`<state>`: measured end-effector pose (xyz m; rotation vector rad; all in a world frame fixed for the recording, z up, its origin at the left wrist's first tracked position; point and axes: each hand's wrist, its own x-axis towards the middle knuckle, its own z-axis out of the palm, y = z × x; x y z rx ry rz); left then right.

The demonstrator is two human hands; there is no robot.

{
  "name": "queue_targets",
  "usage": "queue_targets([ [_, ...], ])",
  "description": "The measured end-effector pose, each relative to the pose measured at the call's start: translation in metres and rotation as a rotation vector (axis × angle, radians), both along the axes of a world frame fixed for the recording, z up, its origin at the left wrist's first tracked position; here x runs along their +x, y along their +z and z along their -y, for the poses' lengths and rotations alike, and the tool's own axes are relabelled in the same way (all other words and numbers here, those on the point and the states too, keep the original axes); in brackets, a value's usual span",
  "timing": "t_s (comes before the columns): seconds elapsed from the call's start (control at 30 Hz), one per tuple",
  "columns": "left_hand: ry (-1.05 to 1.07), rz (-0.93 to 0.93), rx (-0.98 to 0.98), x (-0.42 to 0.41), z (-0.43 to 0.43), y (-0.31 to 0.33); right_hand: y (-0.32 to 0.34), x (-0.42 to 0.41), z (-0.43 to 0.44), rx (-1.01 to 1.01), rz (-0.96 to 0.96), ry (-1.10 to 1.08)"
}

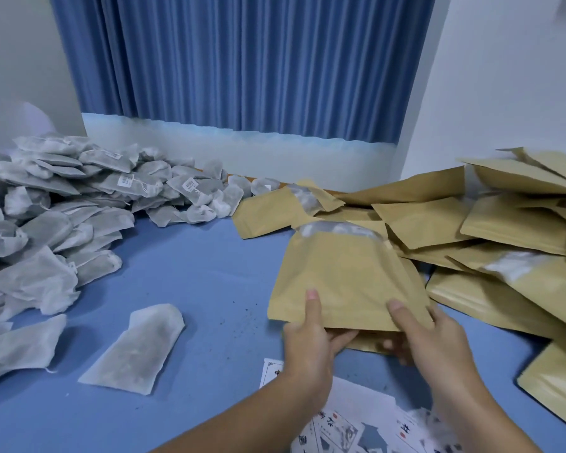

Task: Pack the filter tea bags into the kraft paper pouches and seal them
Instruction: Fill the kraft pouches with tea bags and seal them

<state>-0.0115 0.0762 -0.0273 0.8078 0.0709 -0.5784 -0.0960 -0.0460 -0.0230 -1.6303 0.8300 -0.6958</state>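
1. We see the left hand (311, 338) gripping the lower left edge of a kraft paper pouch (347, 279). The thumb lies flat on the front face and the fingers curl underneath.
2. The right hand (428, 335) pinches the lower right corner in the same way, thumb on top. Its fingers are tucked beneath and mostly hidden.
3. The pouch hangs between the two hands, raised off the blue worktop (209, 273) and tilted so that its mouth (340, 231) points away from us. The mouth gapes, and something pale shows inside (we cannot tell for certain that it is a tea bag).
4. Just under the hands lies a second pouch (370, 345), flat and largely covered by the fingers and the held pouch.
5. To the right, a loose pile of pouches (490, 230) overlaps in every direction and reaches right up to the held pouch. A few of them show pale patches.
6. Left of the hands, a single tea bag (138, 348) lies flat on the worktop, well apart from the pouch. Dark specks (241, 308) are scattered between the two.
7. Farther left and back, a heap of tea bags (62, 197) spreads along the worktop. Several carry small paper tags.
8. Nearest us, printed sheets (356, 416) lie partly beneath the forearms.
9. A blue curtain (242, 60) hangs behind everything.
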Motion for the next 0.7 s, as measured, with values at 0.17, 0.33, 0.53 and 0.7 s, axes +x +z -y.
queue_targets([
  [0.17, -0.154, 0.113, 0.175, -0.002, -0.004, -0.002, -0.012, -0.006, -0.003, 0.226, 0.226, 0.279],
  [0.33, -0.185, 0.201, 0.181, -0.005, -0.006, -0.002, -0.006, -0.007, -0.001, 0.300, 0.295, 0.424],
  [0.53, -0.136, 0.207, 0.193, -0.008, -0.002, -0.005, -0.009, -0.012, -0.013, 0.280, 0.353, 0.261],
  [0.7, -0.115, 0.201, 0.185, -0.015, 0.004, -0.003, -0.008, -0.003, -0.034, 0.453, 0.442, 0.131],
])
